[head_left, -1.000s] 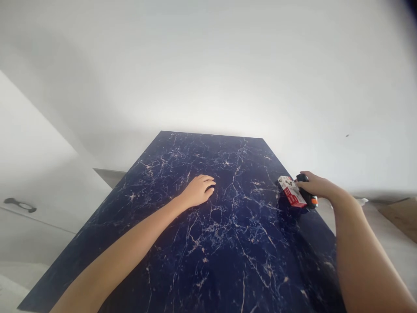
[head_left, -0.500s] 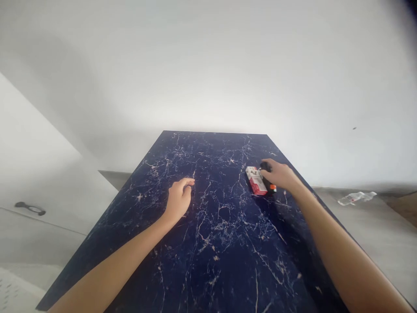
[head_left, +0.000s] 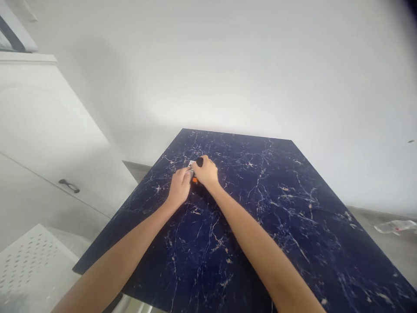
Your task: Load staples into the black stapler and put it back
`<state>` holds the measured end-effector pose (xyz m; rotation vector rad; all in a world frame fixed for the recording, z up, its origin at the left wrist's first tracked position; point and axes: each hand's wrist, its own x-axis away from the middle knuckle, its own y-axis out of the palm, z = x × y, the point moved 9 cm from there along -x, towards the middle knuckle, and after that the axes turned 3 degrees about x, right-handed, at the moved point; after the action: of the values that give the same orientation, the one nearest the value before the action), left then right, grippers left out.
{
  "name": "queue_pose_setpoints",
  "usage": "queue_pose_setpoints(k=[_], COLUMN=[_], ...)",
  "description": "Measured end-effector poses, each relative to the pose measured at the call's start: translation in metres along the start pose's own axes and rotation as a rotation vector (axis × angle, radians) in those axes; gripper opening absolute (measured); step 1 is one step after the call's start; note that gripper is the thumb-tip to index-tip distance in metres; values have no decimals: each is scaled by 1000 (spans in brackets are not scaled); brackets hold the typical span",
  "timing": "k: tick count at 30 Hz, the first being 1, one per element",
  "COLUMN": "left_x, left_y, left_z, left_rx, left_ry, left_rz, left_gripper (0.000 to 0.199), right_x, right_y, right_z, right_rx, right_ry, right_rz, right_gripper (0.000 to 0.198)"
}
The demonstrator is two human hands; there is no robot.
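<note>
Above the middle of the dark blue marbled table [head_left: 241, 195], both hands are together around two small objects. My left hand [head_left: 180, 187] is closed at the near left side of a small box [head_left: 191, 164]; only a pale corner of it shows between the hands. My right hand [head_left: 207, 172] is closed over a black object [head_left: 199, 161] with an orange part [head_left: 195, 179], its thumb reaching toward the box. What kind of thing the black object is, I cannot tell, since the fingers cover most of it.
White cabinetry with a dark handle [head_left: 69, 186] stands on the left. Below it is a white perforated surface [head_left: 29, 256]. A pale wall [head_left: 228, 65] rises behind the table. On the right, beyond the table edge, lies a clear plastic item [head_left: 395, 226].
My right hand has moved left from the table's right side, bringing the black object and the red-and-white box with it. My left hand now holds the box. The view has turned left.
</note>
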<state>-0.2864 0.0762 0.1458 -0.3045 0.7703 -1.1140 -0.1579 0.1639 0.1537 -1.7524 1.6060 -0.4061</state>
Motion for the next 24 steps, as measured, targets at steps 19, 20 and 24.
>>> queue_pose_setpoints(k=[19, 20, 24], left_x=[-21, -20, -16], left_y=[-17, -15, -20], left_z=[-27, -27, -29], left_rx=[-67, -57, -103], left_ry=[148, 148, 124], left_rz=[-303, -321, -217], left_gripper=[41, 41, 42], right_x=[-20, -20, -21], right_y=[32, 31, 28], right_z=[-3, -3, 2], right_rx=[-257, -262, -275], right_ry=[-70, -73, -54], right_rz=[-81, -77, -53], right_gripper=[42, 42, 43])
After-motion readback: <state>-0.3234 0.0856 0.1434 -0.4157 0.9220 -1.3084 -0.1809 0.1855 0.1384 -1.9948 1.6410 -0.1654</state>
